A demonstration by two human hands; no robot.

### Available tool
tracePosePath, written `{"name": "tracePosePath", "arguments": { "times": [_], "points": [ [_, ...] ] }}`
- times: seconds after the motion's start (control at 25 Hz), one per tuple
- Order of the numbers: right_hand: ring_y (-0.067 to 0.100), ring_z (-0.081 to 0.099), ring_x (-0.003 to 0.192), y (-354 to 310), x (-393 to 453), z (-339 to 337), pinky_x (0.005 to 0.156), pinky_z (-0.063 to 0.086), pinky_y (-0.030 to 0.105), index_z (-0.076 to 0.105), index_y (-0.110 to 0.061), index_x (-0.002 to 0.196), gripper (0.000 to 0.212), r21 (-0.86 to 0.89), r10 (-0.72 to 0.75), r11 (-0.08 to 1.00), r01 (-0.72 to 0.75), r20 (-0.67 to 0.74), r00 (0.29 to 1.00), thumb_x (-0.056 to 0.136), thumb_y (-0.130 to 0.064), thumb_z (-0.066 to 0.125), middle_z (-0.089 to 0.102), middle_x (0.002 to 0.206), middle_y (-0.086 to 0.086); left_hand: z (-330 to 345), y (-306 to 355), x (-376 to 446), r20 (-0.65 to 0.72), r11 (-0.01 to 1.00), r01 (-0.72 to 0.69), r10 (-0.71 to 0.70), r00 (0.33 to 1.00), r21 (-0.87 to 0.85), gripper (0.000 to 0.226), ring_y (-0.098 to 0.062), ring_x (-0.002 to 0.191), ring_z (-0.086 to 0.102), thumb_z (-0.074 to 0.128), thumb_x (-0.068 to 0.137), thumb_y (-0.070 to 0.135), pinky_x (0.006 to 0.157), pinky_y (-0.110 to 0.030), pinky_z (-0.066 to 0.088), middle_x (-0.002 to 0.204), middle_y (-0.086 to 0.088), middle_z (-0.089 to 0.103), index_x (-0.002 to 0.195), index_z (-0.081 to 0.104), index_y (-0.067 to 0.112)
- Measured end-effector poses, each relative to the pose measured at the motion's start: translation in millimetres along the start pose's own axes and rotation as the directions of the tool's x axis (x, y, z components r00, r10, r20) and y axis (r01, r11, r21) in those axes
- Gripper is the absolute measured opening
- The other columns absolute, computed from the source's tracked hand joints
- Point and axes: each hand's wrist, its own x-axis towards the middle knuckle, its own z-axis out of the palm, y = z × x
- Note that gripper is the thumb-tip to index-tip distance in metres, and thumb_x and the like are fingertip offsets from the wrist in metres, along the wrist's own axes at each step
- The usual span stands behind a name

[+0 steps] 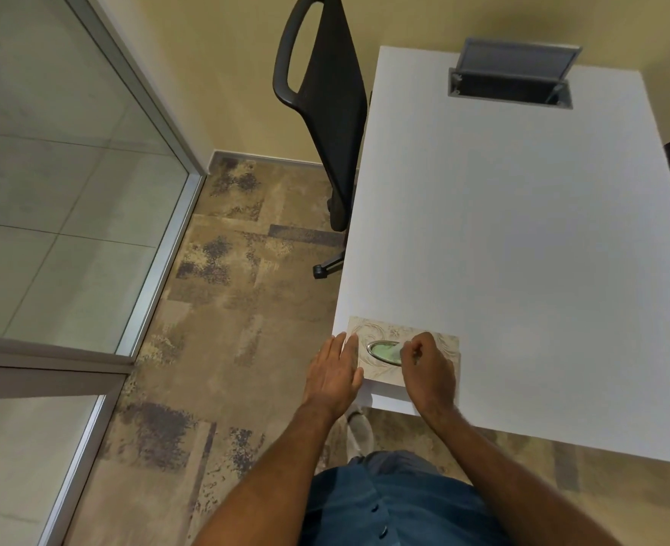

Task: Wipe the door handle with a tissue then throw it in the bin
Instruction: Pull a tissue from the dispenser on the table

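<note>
A beige patterned tissue box (388, 336) lies at the near left corner of the white table (522, 250). Its oval metal-rimmed slot shows a pale green tissue (384, 351). My left hand (335, 372) lies flat against the box's left end, fingers straight. My right hand (428, 368) is over the right part of the slot, with fingertips pinched at the tissue's right edge. No door handle or bin is in view.
A black office chair (325, 112) stands at the table's left side. A glass partition with a grey metal frame (160, 246) runs along the left. A flip-up cable hatch (510, 80) sits at the table's far end. Patterned carpet covers the floor.
</note>
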Motion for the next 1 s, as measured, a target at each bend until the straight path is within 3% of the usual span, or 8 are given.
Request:
{"name": "tracePosePath", "arguments": {
  "times": [0.08, 0.2, 0.32, 0.4, 0.48, 0.64, 0.76, 1.0],
  "points": [
    [0.023, 0.073, 0.076, -5, 0, -3, 0.057, 0.062, 0.038, 0.051, -0.024, 0.095, 0.018, 0.115, 0.048, 0.992, -0.047, -0.004, 0.999, 0.106, -0.037, 0.047, 0.072, 0.092, -0.001, 0, 1, -1, -0.002, 1.000, 0.004, -0.004, 1.000, -0.003, 0.068, -0.029, 0.163, 0.017, 0.054, 0.112, 0.036, 0.131, -0.047, 0.030, 0.176, -0.007, 0.020, 0.168, 0.019, 0.020],
    [0.016, 0.068, 0.080, -18, 4, -12, 0.056, 0.049, 0.017, 0.052, -0.021, 0.100, 0.014, 0.318, 0.065, 0.946, -0.055, -0.020, 0.998, 0.106, -0.033, 0.050, 0.068, 0.091, 0.001, -4, 5, -1, -0.050, 0.996, 0.028, -0.032, 0.998, -0.081, 0.057, -0.028, 0.160, 0.021, 0.056, 0.111, 0.034, 0.128, -0.047, 0.034, 0.174, -0.007, 0.026, 0.162, 0.036, 0.020],
    [0.014, 0.070, 0.087, -41, 4, -22, 0.063, 0.053, 0.017, 0.055, -0.026, 0.109, 0.012, 0.486, 0.083, 0.870, -0.085, 0.026, 0.996, 0.104, -0.037, 0.054, 0.066, 0.094, -0.012, -17, 16, -1, -0.165, 0.931, 0.052, -0.118, 0.979, -0.361, 0.037, -0.025, 0.148, 0.041, 0.052, 0.113, 0.029, 0.120, -0.042, 0.041, 0.159, -0.006, 0.051, 0.147, 0.058, 0.017],
    [0.012, 0.074, 0.082, -59, 2, -27, 0.061, 0.055, 0.015, 0.057, -0.034, 0.105, 0.008, 0.591, 0.085, 0.799, -0.114, 0.078, 0.993, 0.102, -0.041, 0.058, 0.065, 0.096, -0.018, -36, 26, -4, -0.146, 0.704, 0.078, -0.253, 0.956, -0.706, 0.029, -0.019, 0.130, 0.060, 0.049, 0.115, 0.029, 0.107, -0.037, 0.051, 0.136, -0.002, 0.069, 0.133, 0.069, 0.020],
    [0.002, 0.074, 0.082, -82, -3, -31, 0.055, 0.053, 0.011, 0.058, -0.039, 0.102, 0.006, 0.673, 0.072, 0.722, -0.162, 0.160, 0.985, 0.099, -0.043, 0.062, 0.068, 0.096, -0.018, -61, 27, -11, -0.081, 0.457, 0.073, -0.308, 0.948, -0.887, 0.031, -0.009, 0.105, 0.072, 0.046, 0.116, 0.037, 0.092, -0.034, 0.055, 0.112, 0.005, 0.077, 0.117, 0.075, 0.026],
    [0.012, 0.075, 0.090, -131, -20, -23, 0.072, 0.061, 0.021, 0.060, -0.040, 0.114, 0.028, 0.715, -0.071, 0.666, -0.211, 0.343, 0.937, 0.091, -0.034, 0.074, 0.072, 0.099, -0.016, -112, -2, -48, -0.084, 0.307, 0.028, -0.346, 0.935, -0.951, 0.038, -0.001, 0.091, 0.074, 0.043, 0.110, 0.057, 0.087, -0.024, 0.055, 0.101, 0.008, 0.078, 0.107, 0.073, 0.034],
    [0.007, 0.076, 0.090, -174, -48, -8, 0.069, 0.060, 0.018, 0.062, -0.031, 0.115, 0.030, 0.739, -0.243, 0.649, -0.181, 0.427, 0.871, 0.091, -0.021, 0.076, 0.078, 0.092, -0.019, -138, -45, -82, -0.216, 0.286, -0.098, -0.418, 0.882, -0.953, 0.017, -0.012, 0.092, 0.071, 0.061, 0.111, 0.027, 0.093, -0.036, 0.057, 0.104, -0.009, 0.080, 0.107, 0.078, 0.023],
    [0.011, 0.074, 0.084, -256, -115, 37, 0.070, 0.057, 0.021, 0.067, -0.021, 0.111, 0.016, 0.709, -0.462, 0.702, -0.070, 0.528, 0.712, 0.095, -0.020, 0.071, 0.081, 0.097, -0.003, -166, -133, -163, -0.296, 0.140, -0.263, -0.546, 0.783, -0.954, 0.014, -0.010, 0.084, 0.068, 0.068, 0.105, 0.007, 0.079, -0.020, 0.060, 0.091, 0.003, 0.076, 0.104, 0.076, 0.019]
  ]
}}
